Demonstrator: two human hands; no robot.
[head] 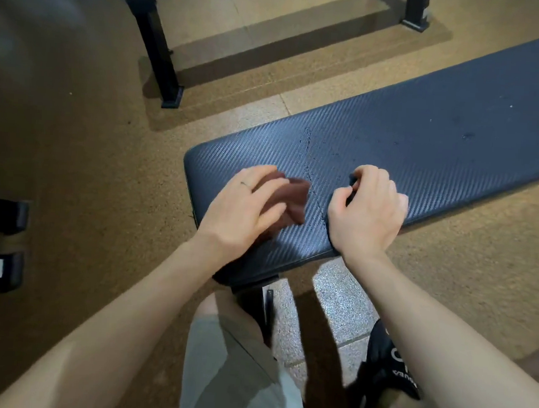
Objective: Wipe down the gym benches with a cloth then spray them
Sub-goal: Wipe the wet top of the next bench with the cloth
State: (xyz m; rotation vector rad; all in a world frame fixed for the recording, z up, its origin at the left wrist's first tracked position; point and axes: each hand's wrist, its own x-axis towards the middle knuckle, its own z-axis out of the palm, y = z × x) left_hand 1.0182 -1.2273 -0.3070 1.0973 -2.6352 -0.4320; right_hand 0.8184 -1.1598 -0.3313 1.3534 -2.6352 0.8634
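A: What sort of room is this?

B: A gym floor (77, 129) of speckled tan rubber, with paler grey tiles showing lower down near the person's feet. A dark padded counter (423, 144) with a ribbed, woven-look cover runs from the middle of the view off to the upper right. A second black frame (159, 55) stands on the floor behind it, well apart.

A: And the cloth?

B: The brown cloth (295, 199) lies bunched on the near end of the counter, partly under the left hand (242, 208). That hand lies on top of it with the fingers spread and only gently bent, pressing it down against the padding. It is blurred, so I cannot tell more about the fingers. A thin ring shows on one finger.

A: The other hand?

B: The right hand (369, 206) rests on the counter just beside the cloth, not touching it. Its fingers are curled in, knuckles up, and I see nothing held inside them.

A: Anything on the pad itself?

B: A faint dark line of specks crosses the cover between the two hands, and a few small marks sit further along toward the right.

A: What else is in view?

B: Light shorts (235, 375) at the bottom and a black shoe (388, 362) on the grey tiles.
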